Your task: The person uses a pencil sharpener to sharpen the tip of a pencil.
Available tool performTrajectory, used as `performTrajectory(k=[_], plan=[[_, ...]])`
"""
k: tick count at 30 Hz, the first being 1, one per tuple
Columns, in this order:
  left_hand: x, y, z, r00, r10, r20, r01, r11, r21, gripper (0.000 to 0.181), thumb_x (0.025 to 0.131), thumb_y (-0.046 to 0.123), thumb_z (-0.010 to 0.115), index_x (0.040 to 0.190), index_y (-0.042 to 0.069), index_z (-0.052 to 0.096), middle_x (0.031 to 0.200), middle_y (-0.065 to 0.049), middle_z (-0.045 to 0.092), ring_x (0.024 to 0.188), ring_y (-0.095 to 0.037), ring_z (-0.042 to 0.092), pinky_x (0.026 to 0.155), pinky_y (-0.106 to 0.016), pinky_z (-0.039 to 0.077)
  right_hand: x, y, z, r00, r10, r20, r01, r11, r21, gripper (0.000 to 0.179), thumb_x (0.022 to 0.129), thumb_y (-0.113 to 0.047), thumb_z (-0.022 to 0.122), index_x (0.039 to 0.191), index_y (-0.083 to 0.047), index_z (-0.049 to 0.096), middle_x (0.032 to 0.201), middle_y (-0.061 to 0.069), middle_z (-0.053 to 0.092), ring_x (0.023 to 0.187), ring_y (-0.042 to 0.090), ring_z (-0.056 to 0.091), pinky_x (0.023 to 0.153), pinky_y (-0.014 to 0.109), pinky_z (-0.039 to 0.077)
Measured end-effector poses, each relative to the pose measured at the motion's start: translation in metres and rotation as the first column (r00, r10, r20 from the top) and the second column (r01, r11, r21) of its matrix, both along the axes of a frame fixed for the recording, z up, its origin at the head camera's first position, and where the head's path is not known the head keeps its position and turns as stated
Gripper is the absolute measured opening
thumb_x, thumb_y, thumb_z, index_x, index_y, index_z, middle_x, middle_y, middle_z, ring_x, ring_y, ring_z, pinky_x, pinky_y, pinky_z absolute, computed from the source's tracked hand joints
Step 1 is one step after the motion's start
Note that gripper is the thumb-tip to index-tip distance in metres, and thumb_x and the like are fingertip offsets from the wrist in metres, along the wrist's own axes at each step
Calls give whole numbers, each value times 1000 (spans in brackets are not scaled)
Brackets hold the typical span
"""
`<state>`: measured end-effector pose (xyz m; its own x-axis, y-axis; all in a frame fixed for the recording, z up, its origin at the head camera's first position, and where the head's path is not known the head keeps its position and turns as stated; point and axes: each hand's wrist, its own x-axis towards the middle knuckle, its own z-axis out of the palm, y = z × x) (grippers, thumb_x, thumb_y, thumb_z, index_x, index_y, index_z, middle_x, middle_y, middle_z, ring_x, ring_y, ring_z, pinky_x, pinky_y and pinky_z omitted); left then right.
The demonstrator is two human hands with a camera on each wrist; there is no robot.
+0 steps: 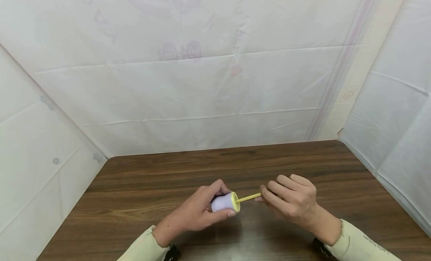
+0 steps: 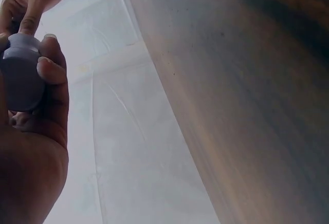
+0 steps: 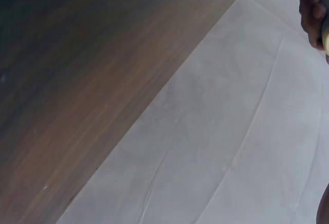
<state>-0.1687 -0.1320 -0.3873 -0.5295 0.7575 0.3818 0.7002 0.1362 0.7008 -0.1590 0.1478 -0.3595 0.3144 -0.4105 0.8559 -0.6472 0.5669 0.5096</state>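
Observation:
In the head view, my left hand (image 1: 198, 208) grips a small lavender pencil sharpener (image 1: 222, 203) on its side, its yellow-rimmed end facing right. A thin yellow pencil (image 1: 248, 197) runs into the middle of that end. My right hand (image 1: 293, 199) pinches the pencil's outer end, fingers curled; its tip inside is hidden. Both hands are held above the table. The left wrist view has the sharpener (image 2: 21, 77) between the left thumb and fingers, the right hand (image 2: 38, 0) just beyond it. Only the left fingers (image 3: 311, 16) and part of the sharpener show at the right wrist view's edge.
A dark wood-grain table (image 1: 151, 178) lies below the hands. Whitish printed sheeting (image 1: 202, 89) hangs behind it and along both sides. Dark straps (image 1: 171, 252) sit at the cuffs of the pale sleeves (image 1: 357, 240).

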Motion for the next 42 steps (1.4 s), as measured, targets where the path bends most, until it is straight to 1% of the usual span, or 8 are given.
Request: performTrajectory(k=[10, 16, 20, 27, 31, 37, 39, 42], plan=[[-1, -5, 3, 992, 62, -111, -68, 996, -53, 32, 98, 29, 80, 111, 19, 53, 107, 4, 73, 75, 0, 63, 61, -17, 53, 14, -3, -6, 955, -70, 288, 61, 997, 39, 46, 110, -35, 60, 69, -15, 65, 63, -9, 53, 51, 5, 37, 43, 16, 27], [-2, -6, 2, 959, 93, -267, -127, 985, -113, 36, 99, 37, 78, 113, 15, 54, 104, 4, 71, 73, 2, 59, 62, -12, 49, 19, 0, -21, 812, -124, 571, 122, 992, 43, 46, 107, -48, 62, 69, -23, 57, 61, -15, 43, 53, -4, 28, 45, 12, 20], [-2, -5, 2, 887, 99, -452, -194, 966, -169, 40, 99, 43, 76, 114, 13, 55, 101, 4, 70, 75, 1, 57, 65, -12, 48, 25, 2, -25, 556, -147, 818, 178, 983, 55, 39, 91, -50, 80, 68, -31, 55, 59, -22, 39, 53, -9, 24, 44, 13, 19], [0, -1, 1, 698, -1, -716, -258, 932, -253, 46, 98, 44, 77, 125, 11, 61, 107, 5, 66, 88, -5, 62, 75, -22, 56, 22, 13, -20, -191, -25, 981, -47, 999, 16, 33, 99, -37, 76, 71, -20, 70, 59, -16, 46, 51, -1, 34, 46, 22, 29], [1, 1, -1, 658, -41, -752, -245, 932, -266, 46, 99, 42, 77, 127, 10, 62, 111, 4, 66, 93, -7, 64, 76, -24, 57, 14, 21, -21, -495, 35, 868, -194, 970, -150, 40, 104, -28, 69, 74, -2, 72, 60, -6, 51, 51, 4, 33, 48, 22, 29], [2, 4, 0, 561, -69, -825, -217, 949, -227, 40, 94, 37, 83, 118, 11, 63, 106, 6, 64, 89, -9, 60, 75, -25, 55, 6, 27, -25, -766, 50, 640, -219, 917, -334, 53, 110, -27, 60, 82, 18, 65, 56, -2, 48, 44, 6, 25, 40, 23, 22], [1, 5, 0, 542, -76, -837, -210, 952, -222, 39, 94, 36, 84, 116, 11, 63, 105, 6, 63, 88, -9, 59, 77, -25, 55, 4, 28, -25, -793, 36, 609, -222, 913, -343, 54, 111, -28, 59, 84, 19, 64, 53, -3, 43, 42, 5, 21, 37, 23, 18], [1, 5, 0, 576, -67, -815, -214, 950, -229, 40, 94, 36, 84, 117, 12, 62, 105, 6, 62, 89, -9, 59, 77, -24, 55, 3, 29, -25, -758, 31, 652, -226, 924, -307, 49, 110, -28, 61, 86, 14, 69, 57, -3, 50, 44, 5, 26, 41, 22, 24]])
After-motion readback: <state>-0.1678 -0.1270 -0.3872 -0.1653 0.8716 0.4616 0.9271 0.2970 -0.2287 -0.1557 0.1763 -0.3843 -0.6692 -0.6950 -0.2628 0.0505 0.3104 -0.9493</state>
